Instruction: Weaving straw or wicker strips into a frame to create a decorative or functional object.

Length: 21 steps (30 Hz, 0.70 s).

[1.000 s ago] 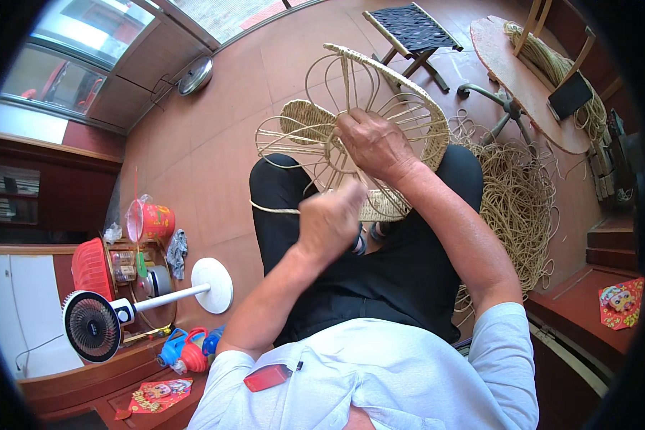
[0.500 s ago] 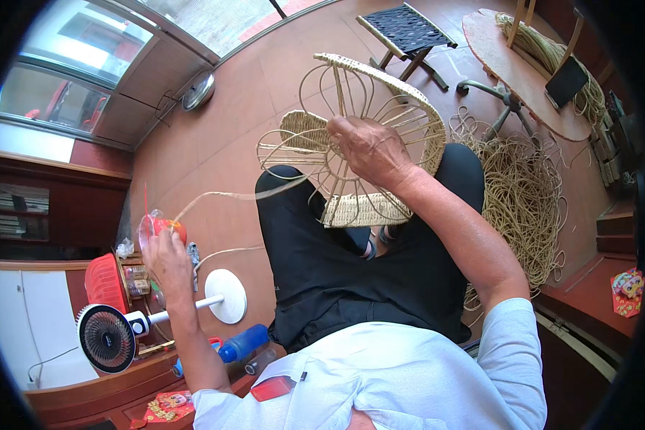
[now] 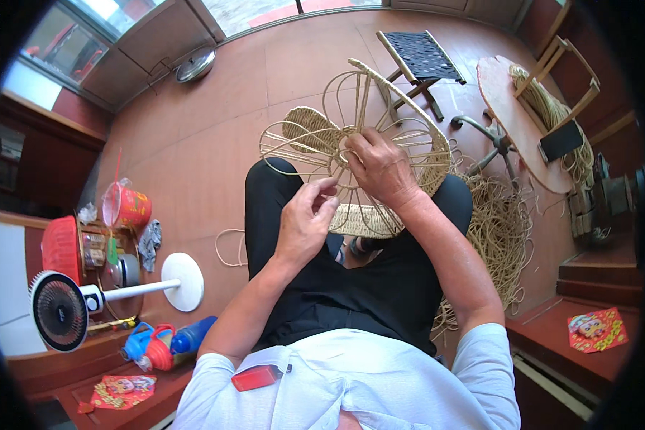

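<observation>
A round woven piece of straw-coloured cord (image 3: 437,154) rests over my knees, with thin looped spokes around a small central ring and a tightly woven band along its outer side. My right hand (image 3: 383,168) is closed on it at the ring, fingers gripping the spokes. Just left of the ring, my left hand (image 3: 307,223) has curled fingers, the tips touching the lower spokes. Whatever lies between those fingertips is too small to make out. A woven oval panel (image 3: 310,127) stands out at the piece's far left.
Loose cord (image 3: 491,247) lies heaped right of my legs. Beyond it are a round tabletop (image 3: 505,93) with bundled cord and a stool with a black woven seat (image 3: 423,54). At left stand a white fan (image 3: 183,282), a red bucket (image 3: 132,206) and bottles (image 3: 193,335).
My left hand has come from far out left, where it drew a long cord taut, to the woven piece's ring. My right hand keeps its grip near the ring. The view has shifted.
</observation>
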### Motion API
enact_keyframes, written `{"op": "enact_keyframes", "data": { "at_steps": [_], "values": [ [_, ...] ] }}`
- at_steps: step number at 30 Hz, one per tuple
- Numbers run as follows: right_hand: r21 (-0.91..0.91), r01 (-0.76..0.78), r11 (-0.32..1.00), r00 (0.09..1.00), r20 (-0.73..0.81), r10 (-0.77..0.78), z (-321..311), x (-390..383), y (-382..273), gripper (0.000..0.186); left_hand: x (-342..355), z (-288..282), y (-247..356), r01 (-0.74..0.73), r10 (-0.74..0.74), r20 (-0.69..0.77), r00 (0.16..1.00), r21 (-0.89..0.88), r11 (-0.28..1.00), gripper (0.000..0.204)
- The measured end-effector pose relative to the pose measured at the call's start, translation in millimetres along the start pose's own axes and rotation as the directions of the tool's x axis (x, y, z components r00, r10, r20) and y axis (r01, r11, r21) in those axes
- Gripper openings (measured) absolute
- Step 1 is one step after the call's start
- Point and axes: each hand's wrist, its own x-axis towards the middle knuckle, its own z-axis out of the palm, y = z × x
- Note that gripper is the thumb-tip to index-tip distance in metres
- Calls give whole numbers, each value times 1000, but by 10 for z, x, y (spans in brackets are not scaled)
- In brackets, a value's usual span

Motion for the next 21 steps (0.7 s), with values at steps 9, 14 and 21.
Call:
{"op": "enact_keyframes", "data": {
  "at_steps": [9,14,21],
  "values": [
    [-49,-69,996,997,21,71,44,-10,-15,13,104,276,-118,-115,106,-127,986,-61,991,27],
    [24,-94,995,992,91,91,-67,65,-72,24,151,341,-126,-168,147,-139,979,-154,974,54],
    [29,-278,960,883,402,244,-350,259,-154,42,276,499,-113,-160,170,-3,985,-354,921,90]
  ]
}}
